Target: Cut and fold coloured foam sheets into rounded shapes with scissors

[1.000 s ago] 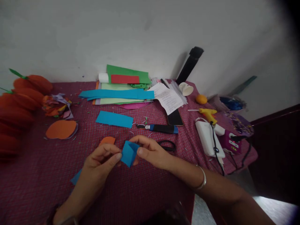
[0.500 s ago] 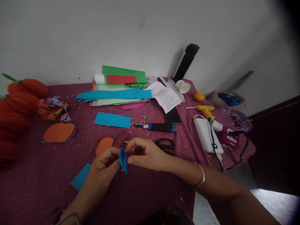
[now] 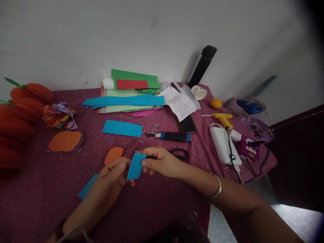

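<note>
The right hand (image 3: 164,164) has its fingers clamped on the right edge of a folded blue piece (image 3: 135,167), raised over the near middle of the tabletop (image 3: 157,206). The left hand (image 3: 108,182) is at the piece's left edge, fingers partly behind it; whether they grip, I cannot tell. An orange cutout (image 3: 113,156) lies just beyond that hand.

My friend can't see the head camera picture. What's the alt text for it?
A right hand pinches a small blue paper piece, the left hand at its other edge, above a checked maroon tablecloth. Around them lie orange cutouts, blue strips and a yellow glue gun, with orange pumpkin decorations at the picture's left.
</note>
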`<state>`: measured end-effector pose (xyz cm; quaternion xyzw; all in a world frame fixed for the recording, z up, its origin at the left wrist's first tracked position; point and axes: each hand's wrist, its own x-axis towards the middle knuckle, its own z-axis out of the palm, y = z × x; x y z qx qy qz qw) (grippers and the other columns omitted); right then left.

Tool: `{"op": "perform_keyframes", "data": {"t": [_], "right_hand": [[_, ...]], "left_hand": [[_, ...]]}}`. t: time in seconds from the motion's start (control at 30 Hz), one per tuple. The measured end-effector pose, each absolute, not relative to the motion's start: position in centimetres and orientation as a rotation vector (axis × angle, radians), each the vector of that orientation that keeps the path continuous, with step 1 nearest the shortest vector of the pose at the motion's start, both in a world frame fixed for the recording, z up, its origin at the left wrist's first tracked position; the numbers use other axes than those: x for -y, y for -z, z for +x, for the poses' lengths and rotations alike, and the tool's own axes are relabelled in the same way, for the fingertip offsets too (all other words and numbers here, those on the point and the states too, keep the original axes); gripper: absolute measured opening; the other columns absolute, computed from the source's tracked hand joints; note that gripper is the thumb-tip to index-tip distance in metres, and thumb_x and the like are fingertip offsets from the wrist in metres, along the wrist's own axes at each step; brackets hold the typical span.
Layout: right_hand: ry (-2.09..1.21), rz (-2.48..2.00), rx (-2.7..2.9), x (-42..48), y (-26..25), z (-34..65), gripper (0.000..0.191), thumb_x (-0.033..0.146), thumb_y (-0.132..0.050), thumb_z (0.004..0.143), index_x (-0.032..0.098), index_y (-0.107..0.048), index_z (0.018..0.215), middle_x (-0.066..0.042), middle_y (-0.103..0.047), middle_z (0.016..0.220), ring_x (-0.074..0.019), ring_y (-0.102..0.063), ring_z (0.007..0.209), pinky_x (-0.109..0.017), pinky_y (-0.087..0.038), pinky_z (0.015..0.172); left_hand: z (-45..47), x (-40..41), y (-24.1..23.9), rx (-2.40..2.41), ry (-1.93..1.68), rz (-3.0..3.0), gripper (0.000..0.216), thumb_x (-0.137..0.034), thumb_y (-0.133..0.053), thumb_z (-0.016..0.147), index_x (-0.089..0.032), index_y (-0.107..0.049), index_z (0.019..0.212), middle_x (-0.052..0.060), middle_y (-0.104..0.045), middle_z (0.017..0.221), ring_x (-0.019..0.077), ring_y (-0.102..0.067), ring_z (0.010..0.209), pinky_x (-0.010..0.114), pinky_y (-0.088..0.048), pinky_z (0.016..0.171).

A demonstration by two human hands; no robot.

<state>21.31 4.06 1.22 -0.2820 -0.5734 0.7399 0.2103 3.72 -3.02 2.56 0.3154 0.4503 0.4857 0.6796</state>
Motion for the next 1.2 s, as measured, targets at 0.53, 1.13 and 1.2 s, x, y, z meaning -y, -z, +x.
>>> {"op": "perform_keyframes", "data": {"t": [0.53,1.13,1.2], "right_hand": [[-2.188,-0.662,1.568,-3.7,-1.5,21.4,0.016,0.031,-0.06,0.089,0.016,-0.055,0.084,0.005,-0.061,0.061,-0.0044,-0.05,0.047,-0.016,-0.038,0.044],[-2.046,-0.714,1.704,-3.3,-1.4,21.2,0.002,0.018,-0.052,0.089,0.016,-0.053,0.088,0.004,-0.058,0.066,-0.0067,-0.052,0.053,-0.019,-0.042,0.049],[-1.979,-0.74,1.742,-3.2,-1.6,21.2,0.002,0.015,-0.052,0.087,0.016,-0.053,0.089,0.004,-0.058,0.068,-0.0072,-0.052,0.056,-0.02,-0.042,0.051]], "left_hand": [[3.4,3.5,-1.7,-0.867,-1.02,0.653,0.024,-0.04,-0.078,0.073,-0.018,-0.071,0.074,0.001,-0.066,0.065,0.0119,-0.057,0.054,0.024,-0.052,0.053],[3.4,3.5,-1.2,-0.849,-1.035,0.808,0.021,-0.036,-0.078,0.072,-0.018,-0.066,0.072,0.0,-0.068,0.071,0.0107,-0.057,0.056,0.022,-0.051,0.052],[3.2,3.6,-1.1,-0.893,-1.022,0.865,0.019,-0.032,-0.078,0.073,-0.019,-0.065,0.074,-0.001,-0.068,0.074,0.0111,-0.06,0.058,0.023,-0.052,0.054]]}}
